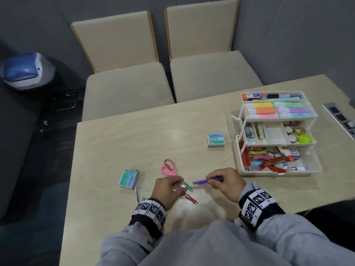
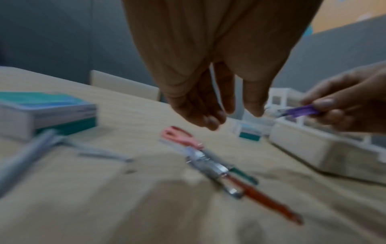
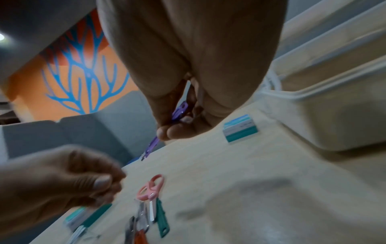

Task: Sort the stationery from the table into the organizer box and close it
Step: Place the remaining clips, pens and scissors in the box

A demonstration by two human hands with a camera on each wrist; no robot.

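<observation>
My right hand (image 1: 217, 180) pinches a purple utility knife (image 1: 200, 182) (image 3: 153, 144) just above the table, tip pointing left. My left hand (image 1: 172, 186) (image 2: 229, 115) hovers with loosely curled, empty fingers over a green knife (image 1: 189, 188) (image 2: 244, 175) and a red knife (image 1: 191, 199) (image 2: 267, 203) lying on the table. Pink scissors (image 1: 168, 167) (image 3: 151, 188) lie just beyond them. The tiered organizer box (image 1: 280, 172) stands open at the right, its trays full of markers, tape and tools.
One staple box (image 1: 128, 179) lies left of my hands beside a thin metal tool (image 1: 136, 194). Another staple box (image 1: 215, 140) sits near the organizer. Two beige chairs (image 1: 126, 89) stand beyond the table's far edge. A socket panel (image 1: 340, 118) is at far right.
</observation>
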